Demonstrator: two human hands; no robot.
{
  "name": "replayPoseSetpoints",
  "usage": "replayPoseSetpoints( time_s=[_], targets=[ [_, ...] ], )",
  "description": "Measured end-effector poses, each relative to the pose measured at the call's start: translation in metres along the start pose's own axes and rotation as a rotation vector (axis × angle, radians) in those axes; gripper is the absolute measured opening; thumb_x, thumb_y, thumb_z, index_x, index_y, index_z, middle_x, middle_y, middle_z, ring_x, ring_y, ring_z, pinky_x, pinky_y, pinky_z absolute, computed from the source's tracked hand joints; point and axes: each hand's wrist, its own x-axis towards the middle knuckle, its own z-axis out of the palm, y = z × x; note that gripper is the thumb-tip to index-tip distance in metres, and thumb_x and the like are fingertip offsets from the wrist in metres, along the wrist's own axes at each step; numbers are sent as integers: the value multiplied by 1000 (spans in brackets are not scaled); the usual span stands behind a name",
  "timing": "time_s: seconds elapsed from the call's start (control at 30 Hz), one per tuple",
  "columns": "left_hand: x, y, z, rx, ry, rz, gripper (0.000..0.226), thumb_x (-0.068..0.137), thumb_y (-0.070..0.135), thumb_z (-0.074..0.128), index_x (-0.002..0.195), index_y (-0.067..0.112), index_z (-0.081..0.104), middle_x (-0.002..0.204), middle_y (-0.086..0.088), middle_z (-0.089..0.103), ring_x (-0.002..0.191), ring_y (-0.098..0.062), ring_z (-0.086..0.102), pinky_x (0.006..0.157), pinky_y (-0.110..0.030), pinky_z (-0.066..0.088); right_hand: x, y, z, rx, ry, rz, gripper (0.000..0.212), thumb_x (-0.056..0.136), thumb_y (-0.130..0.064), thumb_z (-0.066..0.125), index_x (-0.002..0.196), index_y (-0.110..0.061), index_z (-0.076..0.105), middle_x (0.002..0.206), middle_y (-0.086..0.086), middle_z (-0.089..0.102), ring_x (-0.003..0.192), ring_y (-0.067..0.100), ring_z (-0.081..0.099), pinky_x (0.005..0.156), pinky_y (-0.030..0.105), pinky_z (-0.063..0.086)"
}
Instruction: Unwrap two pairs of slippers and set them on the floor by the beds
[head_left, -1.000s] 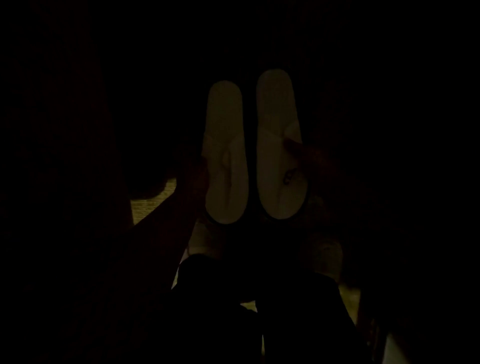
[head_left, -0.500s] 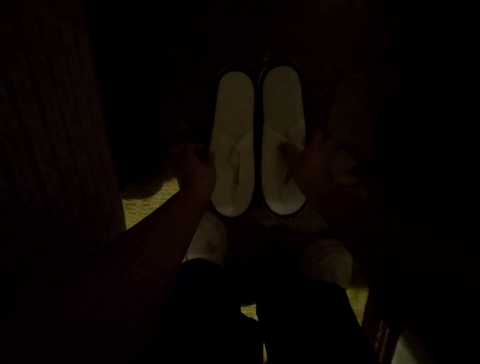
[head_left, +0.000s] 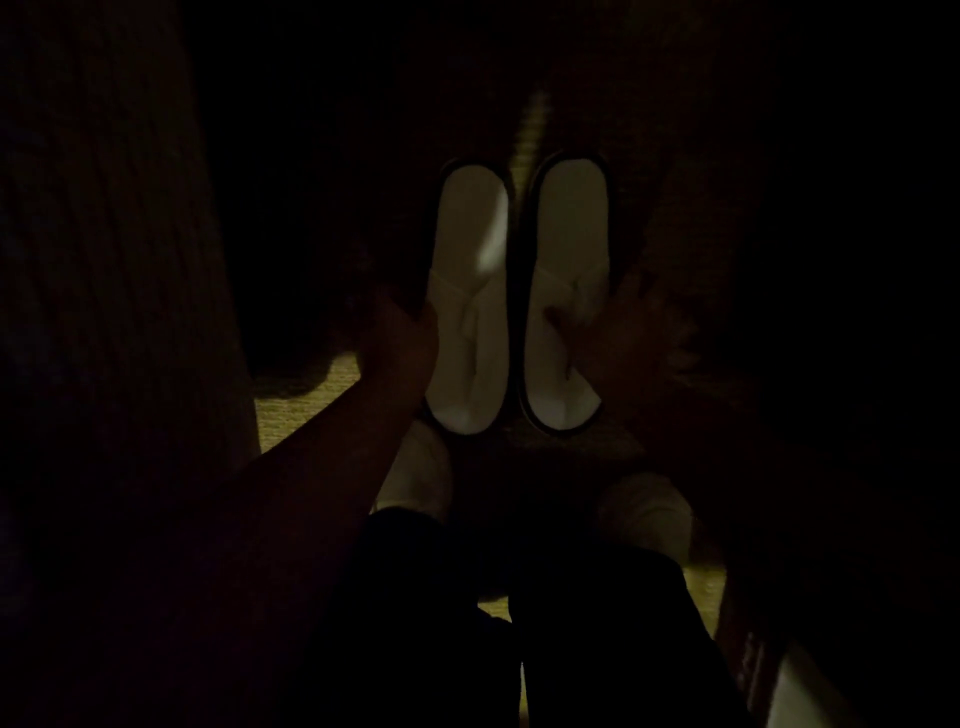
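Observation:
The scene is very dark. Two white slippers with dark edging lie side by side on the floor, toes toward me: the left slipper (head_left: 470, 312) and the right slipper (head_left: 569, 291). My left hand (head_left: 402, 338) rests against the outer edge of the left slipper. My right hand (head_left: 618, 338) lies on the strap of the right slipper, a finger across it. Whether either hand grips or only touches is too dim to tell. No wrapping shows, and no second pair is in view.
A tall dark bed side (head_left: 114, 260) rises at the left. A strip of pale woven floor (head_left: 306, 400) shows beside it. My own feet in light footwear (head_left: 423, 478) and dark trouser legs (head_left: 597, 649) fill the bottom. Dark furniture stands at the right.
The two slippers have come down and closer together, flat on the floor. My hands stayed at their outer sides, the right one sliding onto the strap.

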Motion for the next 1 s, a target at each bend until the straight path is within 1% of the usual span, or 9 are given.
replayPoseSetpoints(
  time_s=[0.13,0.2,0.23,0.33,0.43,0.57,0.77,0.9,1.0],
  targets=[
    [-31,69,-30,-146,117,159,35,95,14,51,124,-6,51,121,-19,60,114,-27,57,93,-20,39,-20,-31,-76,127,93,-92,75,93,-49,52,146,-1,30,152,21,36,140,33,34,111,34,19],
    [-50,128,-54,-295,75,192,26,94,15,52,113,-2,59,91,-1,65,82,-4,62,73,-19,47,-28,-58,-131,337,133,-117,49,95,-40,52,126,-2,53,125,19,60,112,31,58,91,31,39],
    [-63,162,-69,-375,46,235,19,94,16,52,104,3,62,79,6,61,67,4,60,62,-18,47,-33,-75,-162,437,172,-122,38,95,-35,53,116,-4,59,112,14,66,94,22,63,79,19,40],
    [-107,268,-126,-498,-19,443,20,94,23,52,76,21,61,66,8,57,54,5,55,54,-18,44,-48,-131,-267,650,294,-216,8,94,-23,56,92,-18,63,80,-9,61,63,-11,52,57,-2,33],
    [-158,378,-204,-605,-70,639,32,93,24,52,62,20,54,56,6,50,52,-5,48,52,-22,40,-73,-194,-401,789,417,-372,14,93,-21,57,79,-21,58,67,-18,54,60,-18,53,55,-1,35],
    [-255,504,-333,-730,-60,914,34,94,18,51,66,-2,52,47,4,46,45,-11,42,44,-21,36,-148,-269,-588,952,554,-579,24,95,-27,55,72,-21,55,59,-3,52,55,8,51,52,25,42],
    [-451,637,-537,-724,-10,1297,36,90,32,49,56,23,55,53,4,51,49,-14,48,48,-26,43,-326,-331,-840,1072,795,-964,44,96,-36,52,55,-23,41,43,-9,41,39,0,39,42,9,28],
    [-603,681,-660,-696,30,1529,32,91,34,50,65,19,61,56,-2,55,49,-13,52,49,-21,48,-465,-348,-974,1141,883,-1264,46,92,-34,57,54,-11,44,44,-3,40,40,4,36,42,13,27],
    [-712,691,-732,-700,128,1672,28,91,30,51,67,18,61,62,-8,54,52,-16,51,49,-22,46,-568,-355,-1050,1143,918,-1455,41,94,-25,57,55,-18,46,48,-6,43,44,2,39,45,11,31]
  ],
)
